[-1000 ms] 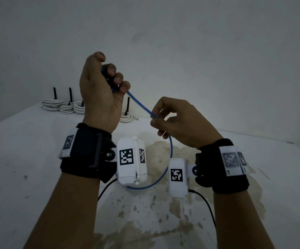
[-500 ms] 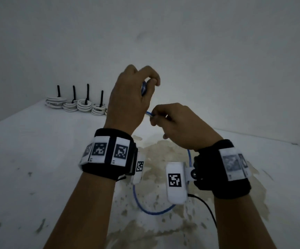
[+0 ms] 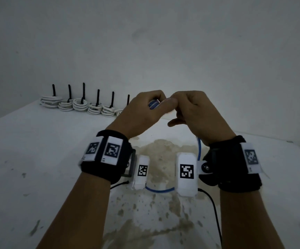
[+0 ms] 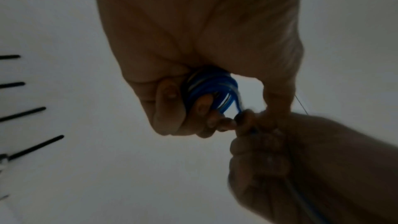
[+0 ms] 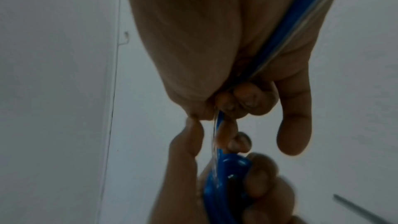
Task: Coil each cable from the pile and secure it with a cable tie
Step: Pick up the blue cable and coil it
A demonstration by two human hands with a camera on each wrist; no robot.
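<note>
Above the stained bench (image 3: 37, 159), the left hand (image 3: 142, 112) grips the coiled blue cable (image 3: 153, 104); the right hand (image 3: 197, 114) pinches its loose strand, fingertips touching.

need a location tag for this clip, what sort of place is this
Probably a bare, dim indoor work corner: plain white wall, stained white table, and tied white cable coils lined up against the wall.

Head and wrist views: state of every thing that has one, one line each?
blue cable: partly coiled, loops in the left hand, the rest hanging in a slack loop down to the table.
left hand: fingers curled round the blue coil.
right hand: pinches the cable strand next to the coil.
white coils: finished, tied, black tie tails sticking up, in a row by the wall.
table: white, stained brown in the middle.
</note>
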